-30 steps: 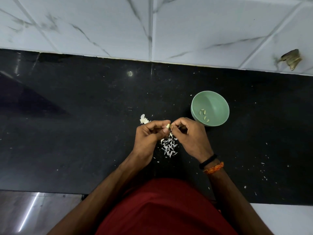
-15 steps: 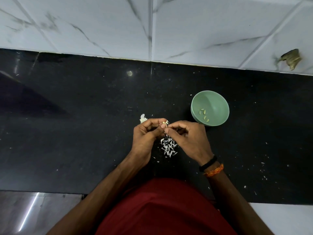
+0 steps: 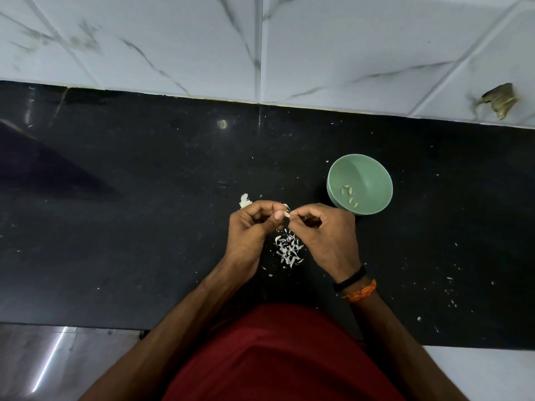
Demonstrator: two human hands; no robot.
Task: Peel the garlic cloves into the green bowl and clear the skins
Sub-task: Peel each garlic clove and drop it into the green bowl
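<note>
My left hand (image 3: 251,227) and my right hand (image 3: 324,230) meet fingertip to fingertip above the black counter. Between them they pinch one small pale garlic clove (image 3: 286,213), mostly hidden by the fingers. Right under the hands lies a small heap of white garlic skins (image 3: 289,250). The green bowl (image 3: 373,175) stands just right of my right hand and holds several peeled cloves (image 3: 349,195). A white piece of garlic (image 3: 245,201) peeks out behind my left hand.
The black counter (image 3: 130,212) runs the width of the view, backed by a white marble-tile wall (image 3: 173,39). Loose skin flecks (image 3: 451,293) dot the counter at the right. A brown chip (image 3: 499,99) marks the wall at the right.
Both hands have drifted slightly away from me while working the clove between the fingertips. The bowl and the skin heap have stayed put.
</note>
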